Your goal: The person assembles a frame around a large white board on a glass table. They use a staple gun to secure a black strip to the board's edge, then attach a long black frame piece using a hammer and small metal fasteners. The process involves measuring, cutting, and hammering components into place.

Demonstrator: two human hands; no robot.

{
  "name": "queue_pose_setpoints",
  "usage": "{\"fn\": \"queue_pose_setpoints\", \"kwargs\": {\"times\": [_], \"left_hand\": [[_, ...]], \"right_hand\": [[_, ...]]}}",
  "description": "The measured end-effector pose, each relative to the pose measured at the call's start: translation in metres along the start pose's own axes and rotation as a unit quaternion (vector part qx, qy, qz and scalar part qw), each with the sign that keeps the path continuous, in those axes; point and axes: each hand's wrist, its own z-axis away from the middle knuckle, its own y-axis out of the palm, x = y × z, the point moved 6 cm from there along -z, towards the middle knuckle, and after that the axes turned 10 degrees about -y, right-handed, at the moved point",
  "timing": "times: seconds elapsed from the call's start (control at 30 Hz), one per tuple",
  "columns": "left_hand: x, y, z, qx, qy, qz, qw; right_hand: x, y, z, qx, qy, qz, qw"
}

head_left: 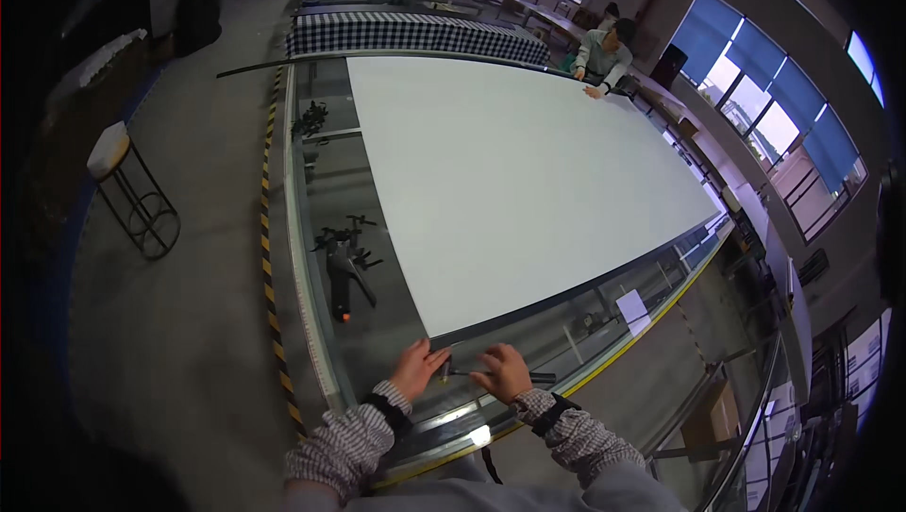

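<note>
A large white sheet [528, 191] covers most of the glass-topped table [396, 300]. My left hand [417, 370] is at the sheet's near left corner, fingers stretched out and close together. My right hand [503, 373] is just to the right, over the glass, with its fingers curled closed; what they pinch is hidden. A hammer-like tool [445, 369] has its small head between my hands, and its thin shaft runs toward the right hand. A dark handle end shows beyond that hand. Whether the fingers grip this tool is unclear.
Several black clamps [354, 236] and a black gun-shaped tool [340, 276] with an orange tip lie left of the sheet. Across the table, a person [602, 57] leans over the far right corner. A stool [137, 191] stands at left. A small white paper [632, 308] lies at the right.
</note>
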Motion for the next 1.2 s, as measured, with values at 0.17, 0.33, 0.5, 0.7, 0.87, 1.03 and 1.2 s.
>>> {"fn": "queue_pose_setpoints", "kwargs": {"times": [0.17,0.33,0.5,0.7,0.87,1.03,1.2], "left_hand": [[-0.014,0.012,0.001,-0.019,-0.106,-0.204,0.973],[-0.035,0.005,-0.011,-0.015,-0.149,-0.457,0.877],[-0.060,-0.005,-0.010,0.058,-0.185,-0.636,0.747],[-0.213,-0.033,0.043,0.148,-0.090,-0.620,0.765],[-0.392,-0.158,0.089,-0.004,-0.141,-0.613,0.777],[-0.551,-0.158,0.072,-0.055,-0.090,-0.624,0.775],[-0.687,-0.149,-0.010,-0.023,-0.079,-0.668,0.740]], "right_hand": [[-0.009,0.015,-0.008,-0.127,0.233,-0.086,0.960],[-0.014,0.047,-0.027,-0.155,0.189,-0.040,0.969],[-0.012,0.071,-0.023,-0.082,0.296,-0.053,0.950],[-0.020,0.053,-0.036,-0.041,0.260,0.106,0.959],[0.029,0.051,-0.138,-0.053,0.341,0.102,0.933],[0.066,0.091,-0.272,0.015,0.351,0.019,0.936],[0.045,0.143,-0.351,0.028,0.445,-0.107,0.889]]}}
